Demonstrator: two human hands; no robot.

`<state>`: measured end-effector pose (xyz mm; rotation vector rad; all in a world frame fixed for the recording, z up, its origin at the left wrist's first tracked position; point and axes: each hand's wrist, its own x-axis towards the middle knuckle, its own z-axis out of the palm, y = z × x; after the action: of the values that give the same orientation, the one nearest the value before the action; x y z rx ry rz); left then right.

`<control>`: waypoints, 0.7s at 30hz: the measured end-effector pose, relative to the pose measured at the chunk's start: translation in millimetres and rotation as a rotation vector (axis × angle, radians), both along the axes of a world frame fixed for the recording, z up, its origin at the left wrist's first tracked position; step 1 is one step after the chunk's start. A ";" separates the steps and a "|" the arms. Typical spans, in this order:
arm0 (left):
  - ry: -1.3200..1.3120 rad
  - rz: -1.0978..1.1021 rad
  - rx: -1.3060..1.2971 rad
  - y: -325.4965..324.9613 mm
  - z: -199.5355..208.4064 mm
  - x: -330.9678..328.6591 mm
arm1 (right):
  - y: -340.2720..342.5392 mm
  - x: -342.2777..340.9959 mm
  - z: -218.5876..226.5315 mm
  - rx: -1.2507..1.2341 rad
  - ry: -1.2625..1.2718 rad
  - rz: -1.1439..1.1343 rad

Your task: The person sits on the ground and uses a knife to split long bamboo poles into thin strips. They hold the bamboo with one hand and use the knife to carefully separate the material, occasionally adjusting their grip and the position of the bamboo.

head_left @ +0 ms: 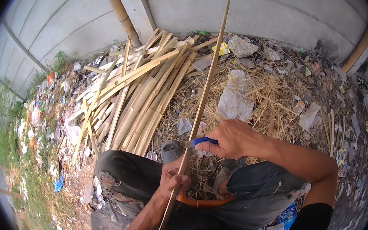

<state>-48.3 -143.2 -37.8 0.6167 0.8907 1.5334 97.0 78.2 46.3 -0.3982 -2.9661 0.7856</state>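
A long, thin bamboo strip [205,88] stands slanted in front of me, its lower end by my lap and its far tip up against the wall in view. My left hand [173,178] is wrapped round its lower part, between my knees. In my right hand [230,139] is a blue-handled utility knife [204,141], the fist closed on its handle. The knife's blade [189,145] lies against the strip a little above my left hand. Fine shavings or fibres seem to hang near the strip, too small to make out well.
A heap of split bamboo strips [139,97] lies ahead to the left. Dry straw-like shavings [274,97] and a pale crumpled sheet [237,96] cover the ground ahead. A concrete wall [255,15] with bamboo poles [117,3] stands behind. Litter is scattered around; something orange [204,202] shows under my legs.
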 end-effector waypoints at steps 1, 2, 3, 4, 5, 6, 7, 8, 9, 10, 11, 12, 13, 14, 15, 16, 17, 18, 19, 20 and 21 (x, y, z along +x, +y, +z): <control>-0.009 0.008 -0.029 2.8 5.2 -0.7 | 6.3 -2.8 -11.4 0.015 0.066 -0.049; 0.027 -0.005 0.013 2.1 0.5 -1.1 | 12.4 -2.6 -17.1 0.031 0.132 -0.099; 0.064 -0.014 0.044 -4.8 -9.6 -2.4 | 38.4 -4.7 -5.6 0.041 0.138 -0.239; 0.101 -0.027 0.068 -15.0 -16.9 -3.7 | 66.8 -5.5 4.3 0.043 0.141 -0.381; 0.089 -0.057 0.070 -22.0 -20.5 -3.7 | 77.4 -0.4 5.9 0.006 0.140 -0.392; 0.069 -0.054 0.072 -20.1 -20.5 -2.7 | 87.2 5.7 10.9 -0.020 0.135 -0.400; 0.049 -0.050 0.073 -19.2 -18.1 -1.8 | 91.8 9.0 14.8 -0.047 0.131 -0.407; 0.029 -0.047 0.074 -18.7 -14.6 -0.9 | 79.0 9.4 9.1 -0.078 0.100 -0.286; 0.067 -0.029 0.034 -12.0 -6.5 0.6 | 50.9 11.2 0.7 -0.117 0.060 -0.172; 0.036 -0.028 0.055 -10.8 -7.8 3.4 | 22.0 11.7 -3.6 -0.069 0.058 -0.079; 0.019 -0.026 0.074 -9.8 -8.0 2.4 | 3.1 9.4 -5.1 -0.025 0.071 0.015; 0.005 -0.023 0.093 -9.2 -7.3 -0.1 | -0.3 5.8 -4.1 0.006 0.098 0.051; -0.021 -0.018 0.092 -12.0 -0.8 1.8 | -2.8 2.8 -3.5 0.038 0.125 0.087; -0.027 -0.024 0.077 -10.8 -1.4 -2.3 | -4.6 0.5 -2.3 0.071 0.152 0.122; -0.037 -0.019 0.064 -9.9 -4.1 -5.0 | -0.9 -2.6 3.0 0.047 0.131 0.109; -0.046 -0.013 0.052 -9.0 -7.1 -7.2 | 5.9 -5.9 1.3 0.014 0.128 0.027; -0.149 0.001 0.028 -7.5 -10.1 -5.8 | 15.7 -8.8 -4.7 -0.019 0.126 -0.056; -0.096 -0.025 0.026 -9.8 -11.4 -3.3 | 30.8 -9.7 -6.8 -0.048 0.129 -0.150; -0.039 -0.050 0.022 -18.5 -13.9 -0.7 | 63.9 -8.7 -2.3 -0.016 0.179 -0.310; 0.014 -0.084 0.020 -26.5 -16.8 0.2 | 101.8 -1.2 6.2 0.017 0.224 -0.478; -0.013 -0.151 0.060 -29.7 -21.5 -1.5 | 126.9 10.1 14.5 0.005 0.269 -0.597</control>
<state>-49.8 -172.9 -59.3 0.7014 0.7728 1.4303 107.1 205.1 60.8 -1.0196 -2.3933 0.6847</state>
